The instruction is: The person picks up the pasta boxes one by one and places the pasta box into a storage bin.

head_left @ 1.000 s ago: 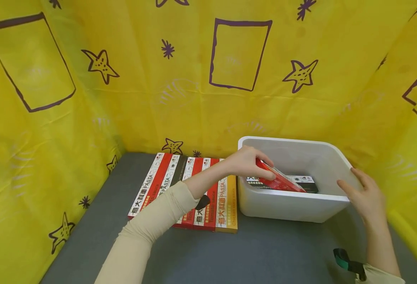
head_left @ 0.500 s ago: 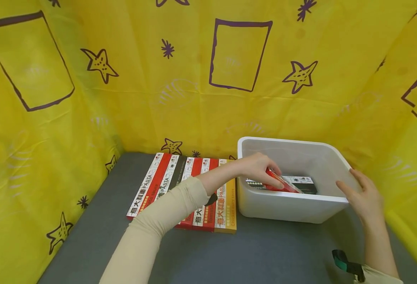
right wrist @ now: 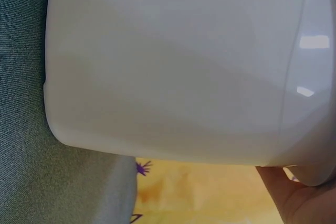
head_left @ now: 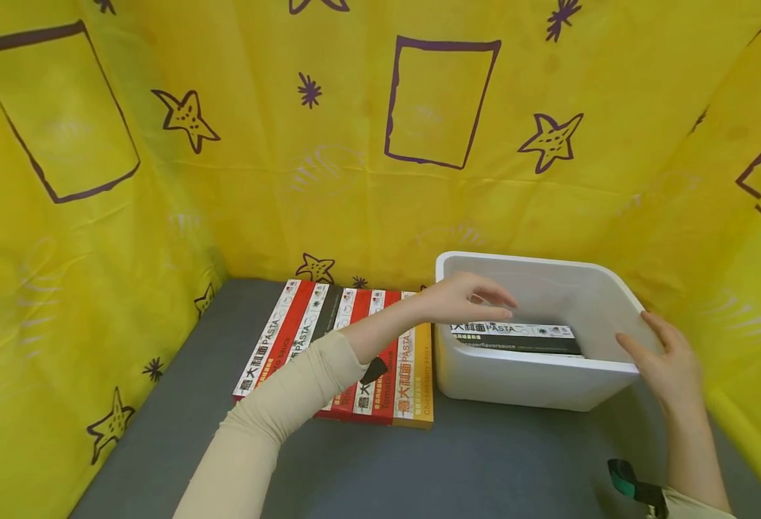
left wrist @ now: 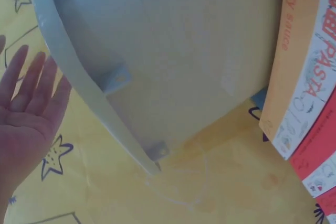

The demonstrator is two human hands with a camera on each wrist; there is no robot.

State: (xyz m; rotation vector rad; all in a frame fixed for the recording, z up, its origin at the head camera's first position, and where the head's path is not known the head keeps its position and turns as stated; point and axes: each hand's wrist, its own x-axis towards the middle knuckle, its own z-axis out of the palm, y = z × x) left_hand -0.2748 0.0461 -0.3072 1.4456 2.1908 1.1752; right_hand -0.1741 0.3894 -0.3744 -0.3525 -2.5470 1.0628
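Note:
My left hand [head_left: 465, 299] hangs over the left part of a white plastic bin [head_left: 530, 378], fingers extended and holding nothing. In the left wrist view that hand [left wrist: 26, 114] shows its palm beside the bin's rim [left wrist: 86, 85]. Inside the bin lies a black-and-white pasta box [head_left: 517, 342], partly hidden by the front wall. My right hand [head_left: 669, 364] grips the bin's right rim, with the thumb on the inner side. The right wrist view shows the bin's outer wall [right wrist: 173, 66] and part of the right hand [right wrist: 310, 203] at its rim.
Left of the bin, several pasta boxes lie side by side on the dark grey table [head_left: 484, 461], among them a yellow curry sauce box [head_left: 422, 375] and a red tomato sauce box [head_left: 286, 324]. A yellow patterned cloth [head_left: 328, 194] hangs behind and at both sides.
My left hand lowered a red pasta box into the bin and let go of it; that box is now out of sight. The hand has risen slightly. My right hand stays on the rim.

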